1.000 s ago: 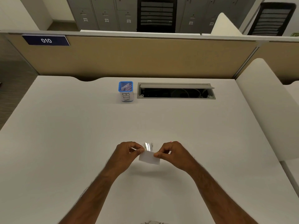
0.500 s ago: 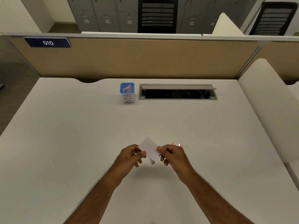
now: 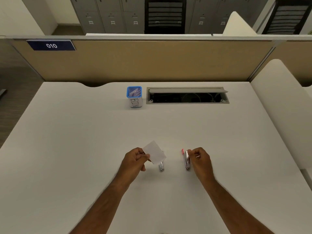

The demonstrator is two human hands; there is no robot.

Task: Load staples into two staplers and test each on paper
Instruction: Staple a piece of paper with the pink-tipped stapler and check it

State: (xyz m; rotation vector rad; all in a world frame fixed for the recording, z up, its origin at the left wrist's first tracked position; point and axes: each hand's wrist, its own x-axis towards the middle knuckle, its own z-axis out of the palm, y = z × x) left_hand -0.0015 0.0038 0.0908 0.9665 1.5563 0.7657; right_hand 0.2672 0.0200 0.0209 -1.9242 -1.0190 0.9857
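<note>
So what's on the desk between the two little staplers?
Nothing. In the head view, only bare white desk lies between the silver stapler and the red-tipped stapler.

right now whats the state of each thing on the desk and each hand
left hand: pinches the paper slip
paper slip: held above the desk, tilted
silver stapler: on the desk, partly behind the slip
red-tipped stapler: on the desk, right hand's fingers on it
right hand: grips the red-tipped stapler
bin: upright, scraps inside
cable hatch: lid open

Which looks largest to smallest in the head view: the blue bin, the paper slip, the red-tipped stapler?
1. Blue bin, though farthest from the camera.
2. Paper slip.
3. Red-tipped stapler, partly hidden by the right hand.
</note>
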